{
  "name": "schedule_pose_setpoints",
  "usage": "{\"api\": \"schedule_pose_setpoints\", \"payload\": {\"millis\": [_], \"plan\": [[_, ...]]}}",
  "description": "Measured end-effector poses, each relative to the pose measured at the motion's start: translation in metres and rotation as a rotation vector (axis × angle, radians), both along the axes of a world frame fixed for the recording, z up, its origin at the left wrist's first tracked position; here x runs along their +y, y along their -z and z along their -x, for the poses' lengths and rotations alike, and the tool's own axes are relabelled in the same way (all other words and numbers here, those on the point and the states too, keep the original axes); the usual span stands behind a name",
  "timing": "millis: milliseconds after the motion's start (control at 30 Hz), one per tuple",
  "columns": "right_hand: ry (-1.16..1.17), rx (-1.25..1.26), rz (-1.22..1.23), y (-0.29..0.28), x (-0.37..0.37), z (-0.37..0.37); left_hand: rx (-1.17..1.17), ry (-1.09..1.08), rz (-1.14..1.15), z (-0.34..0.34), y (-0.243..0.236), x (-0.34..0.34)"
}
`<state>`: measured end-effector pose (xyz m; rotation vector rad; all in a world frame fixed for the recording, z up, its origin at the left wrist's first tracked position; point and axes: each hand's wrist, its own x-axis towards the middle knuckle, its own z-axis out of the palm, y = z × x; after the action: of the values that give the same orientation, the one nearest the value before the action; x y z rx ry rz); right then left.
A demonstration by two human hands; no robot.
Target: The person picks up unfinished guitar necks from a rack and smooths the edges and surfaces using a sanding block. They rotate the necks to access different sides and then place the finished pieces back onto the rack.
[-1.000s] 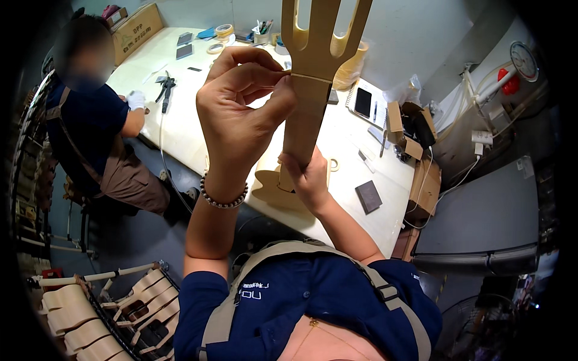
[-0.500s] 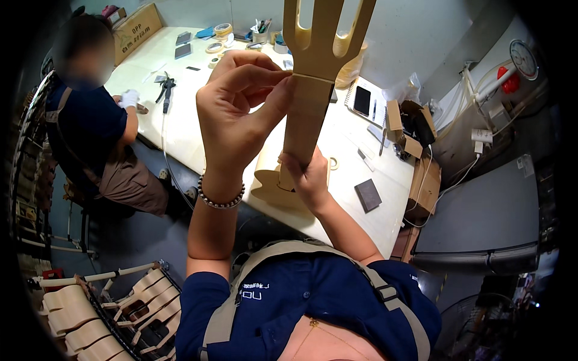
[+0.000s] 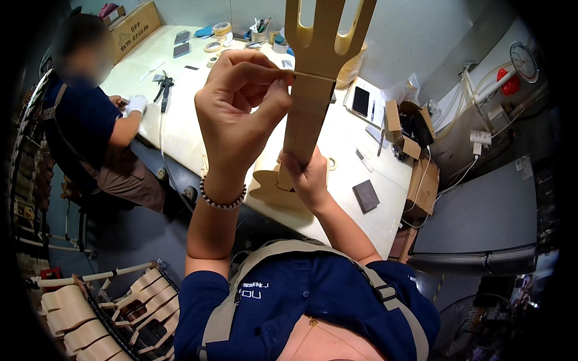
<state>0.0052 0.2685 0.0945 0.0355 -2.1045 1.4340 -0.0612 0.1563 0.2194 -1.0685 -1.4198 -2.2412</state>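
A pale, unpainted guitar neck (image 3: 304,114) with a two-slotted headstock (image 3: 322,51) stands up in front of me. My right hand (image 3: 308,180) is closed round its lower part. My left hand (image 3: 241,108), a beaded bracelet at its wrist, is raised beside the headstock joint, thumb and forefinger pinched together at the neck's left edge. Whatever lies between those fingertips is too small to make out. A thin line crosses the neck at that joint. Below, a curved pale wooden piece (image 3: 265,183) shows at the table's near edge, partly hidden by the neck and my right hand.
On the pale worktable (image 3: 198,129) lie a dark rectangular block (image 3: 366,196), a knife (image 3: 363,160), a phone (image 3: 361,101) on a notebook, tape rolls (image 3: 214,47) and an air gun (image 3: 164,90). A co-worker (image 3: 84,120) stands left. A rack of wooden parts (image 3: 78,313) is lower left.
My left fingertips have shifted slightly at the neck's edge, and the pale strip seen across the joint now looks like a thin line. The co-worker's gloved hand has moved slightly right.
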Motion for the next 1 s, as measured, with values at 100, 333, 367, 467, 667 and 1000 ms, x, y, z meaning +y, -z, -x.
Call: {"api": "schedule_pose_setpoints", "payload": {"millis": [100, 333, 367, 467, 667, 1000], "plan": [[-0.001, -0.012, 0.034, -0.003, 0.002, 0.002, 0.038, -0.013, 0.033, -0.002, -0.001, -0.001], [-0.026, -0.014, 0.02, 0.004, 0.003, 0.003, 0.189, -0.031, 0.11, 0.012, -0.001, -0.003], [-0.027, -0.014, 0.016, 0.003, 0.003, 0.002, 0.194, -0.007, 0.12, 0.013, -0.002, -0.004], [-0.044, -0.014, 0.034, 0.003, 0.004, 0.002, 0.231, 0.105, 0.133, 0.017, -0.001, -0.003], [-0.126, -0.031, 0.042, 0.002, 0.011, 0.004, 0.323, -0.007, 0.203, 0.018, 0.011, -0.004], [-0.436, -0.009, 0.078, 0.0, 0.039, 0.01, 0.32, 0.187, 0.018, 0.025, 0.018, 0.005]]}}
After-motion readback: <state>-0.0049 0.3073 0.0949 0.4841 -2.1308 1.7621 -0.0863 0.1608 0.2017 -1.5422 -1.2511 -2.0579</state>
